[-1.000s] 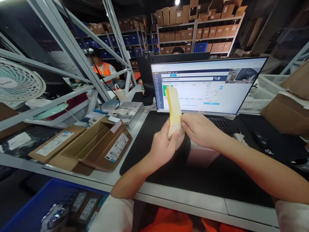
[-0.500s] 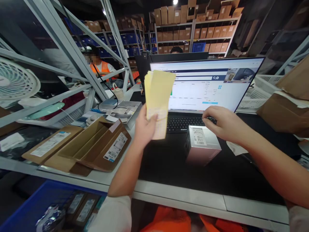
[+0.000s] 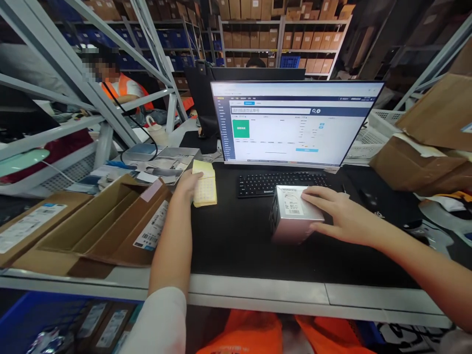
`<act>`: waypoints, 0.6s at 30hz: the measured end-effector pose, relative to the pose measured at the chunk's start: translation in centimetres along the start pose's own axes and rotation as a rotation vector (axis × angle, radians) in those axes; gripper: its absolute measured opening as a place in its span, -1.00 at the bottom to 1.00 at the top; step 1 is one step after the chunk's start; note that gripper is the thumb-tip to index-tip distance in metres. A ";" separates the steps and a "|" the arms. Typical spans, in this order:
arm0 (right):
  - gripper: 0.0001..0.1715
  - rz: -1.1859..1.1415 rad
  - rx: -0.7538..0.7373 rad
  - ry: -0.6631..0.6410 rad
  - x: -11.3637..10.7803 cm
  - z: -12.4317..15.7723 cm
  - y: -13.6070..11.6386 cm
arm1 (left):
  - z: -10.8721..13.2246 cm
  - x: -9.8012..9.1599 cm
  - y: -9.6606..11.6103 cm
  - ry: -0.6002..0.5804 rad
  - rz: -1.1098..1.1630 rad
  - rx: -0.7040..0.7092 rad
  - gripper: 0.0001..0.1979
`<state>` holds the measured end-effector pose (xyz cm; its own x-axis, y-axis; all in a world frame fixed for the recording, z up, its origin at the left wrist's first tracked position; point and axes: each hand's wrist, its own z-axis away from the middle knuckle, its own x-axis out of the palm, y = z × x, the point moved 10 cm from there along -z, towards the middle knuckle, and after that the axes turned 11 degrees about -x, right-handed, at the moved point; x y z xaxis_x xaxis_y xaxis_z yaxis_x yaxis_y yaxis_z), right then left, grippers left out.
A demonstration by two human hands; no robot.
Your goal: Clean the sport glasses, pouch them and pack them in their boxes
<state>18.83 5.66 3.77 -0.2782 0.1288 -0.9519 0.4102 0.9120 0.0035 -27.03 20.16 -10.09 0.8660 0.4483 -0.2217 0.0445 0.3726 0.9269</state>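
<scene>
left hand (image 3: pixel 190 186) closed on yellow label stack (image 3: pixel 205 191), left part of black mat (image 3: pixel 236 246). right hand (image 3: pixel 341 216) spread, fingers touching silver box (image 3: pixel 289 223) on the mat, can't tell if gripped. keyboard (image 3: pixel 258 185) behind box, lit monitor (image 3: pixel 273 130) behind that. opened cardboard box (image 3: pixel 110 233) at left on pale desk (image 3: pixel 258 290). white basket (image 3: pixel 363 141) beyond, right. back of room: shelves of cartons (image 3: pixel 250 39), person in orange vest (image 3: pixel 127 88) left.
</scene>
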 end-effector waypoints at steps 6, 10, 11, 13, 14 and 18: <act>-0.34 -0.113 0.053 0.201 1.3 1.8 -0.2 | -0.2 -0.7 -2.8 0.050 -0.194 -0.098 -0.68; -0.30 -0.203 0.070 0.362 1.4 3.6 -0.1 | 1.8 -1.9 0.2 0.222 -0.408 0.002 -0.56; -0.27 -0.220 0.098 0.400 1.7 4.5 0.1 | 3.0 -1.6 1.6 0.258 -0.450 0.050 -0.50; -0.27 -0.257 0.205 0.448 3.0 6.6 1.1 | 6.4 0.9 4.7 0.231 -0.502 0.212 -0.42; -0.31 -0.279 0.280 0.459 3.9 7.8 1.7 | 8.8 3.2 6.2 0.152 -0.512 0.320 -0.40; -0.40 -0.407 0.572 0.395 8.1 11.3 2.0 | 24.0 16.8 7.4 -0.697 -0.497 0.868 -0.06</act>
<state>27.16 4.15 -7.40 -0.7447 0.0553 -0.6651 0.5619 0.5897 -0.5801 -0.18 10.98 0.32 0.7299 -0.2203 -0.6470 0.5340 -0.4072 0.7410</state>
